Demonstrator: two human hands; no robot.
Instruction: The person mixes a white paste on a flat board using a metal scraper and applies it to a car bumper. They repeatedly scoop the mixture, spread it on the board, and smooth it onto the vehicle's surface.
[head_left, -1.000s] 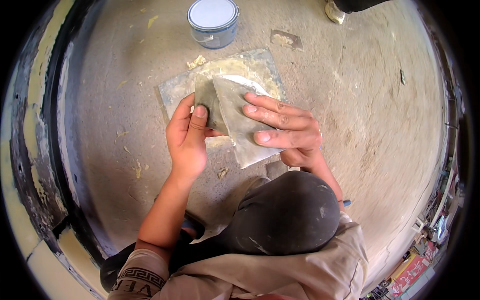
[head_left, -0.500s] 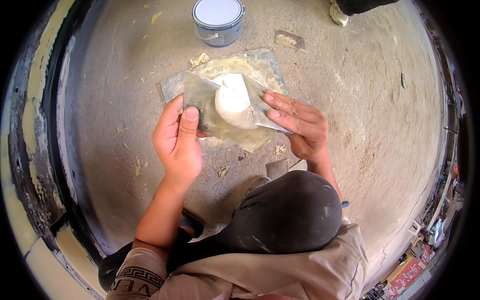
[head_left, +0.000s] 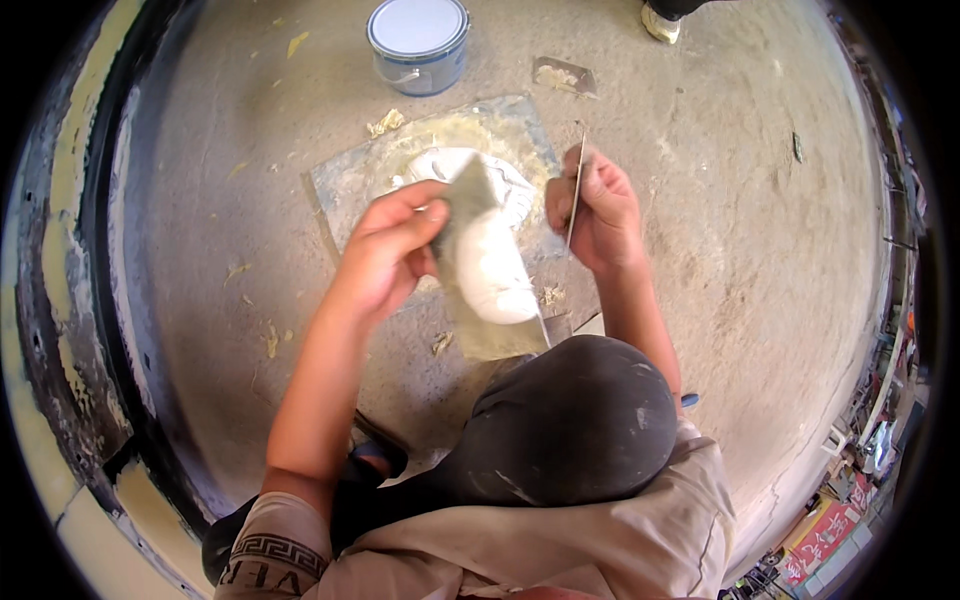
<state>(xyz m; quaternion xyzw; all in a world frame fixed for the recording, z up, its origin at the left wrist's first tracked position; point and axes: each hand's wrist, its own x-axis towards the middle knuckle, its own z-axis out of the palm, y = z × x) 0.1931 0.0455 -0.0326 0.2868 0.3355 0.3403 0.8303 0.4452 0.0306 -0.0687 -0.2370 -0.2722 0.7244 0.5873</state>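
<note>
My left hand [head_left: 392,240] is closed on the edge of a thin flat filler spreader [head_left: 478,338], which is tilted. A thick lump of white putty [head_left: 490,270] clings to its face. To the right, my right hand [head_left: 602,210] grips a second thin spreader [head_left: 577,190], seen almost edge-on and apart from the putty. Beneath and beyond both hands lies a stained flat mixing board [head_left: 345,185] on the floor. More white putty [head_left: 450,163] is spread on this board, partly covered by the left spreader.
A lidded blue-grey bucket [head_left: 420,70] stands beyond the board. A loose spreader with dried filler [head_left: 565,75] lies to its right. Dried scraps [head_left: 386,122] dot the floor. Another person's shoe [head_left: 661,22] shows at the top. My knee [head_left: 575,420] rises close below the hands.
My hands have moved apart. The left spreader has turned and swung right and nearer with the putty lump on it. The right spreader has come off it and now stands edge-on.
</note>
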